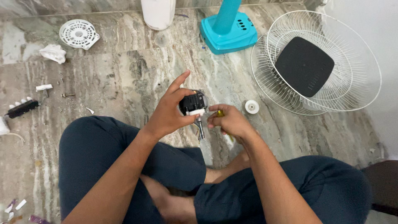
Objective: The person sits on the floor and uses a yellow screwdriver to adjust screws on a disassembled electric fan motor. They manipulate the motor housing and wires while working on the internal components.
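My left hand [168, 113] grips a small black fan motor [193, 103] with a white part and a metal shaft pointing down, held above my crossed legs. My right hand [229, 121] is closed around a yellow-handled screwdriver [220, 113], its tip aimed at the motor's side. The two hands nearly touch. Thin wires hang below the motor; most of the screwdriver is hidden inside my fist.
On the marble floor lie two white wire fan guards [356, 87] with a black square pad [304, 66], a teal fan base [227, 33], a white round cap [251, 106], a white round grille plate [78, 34], a crumpled cloth [53, 53], a black switch block [23, 108], and loose screws.
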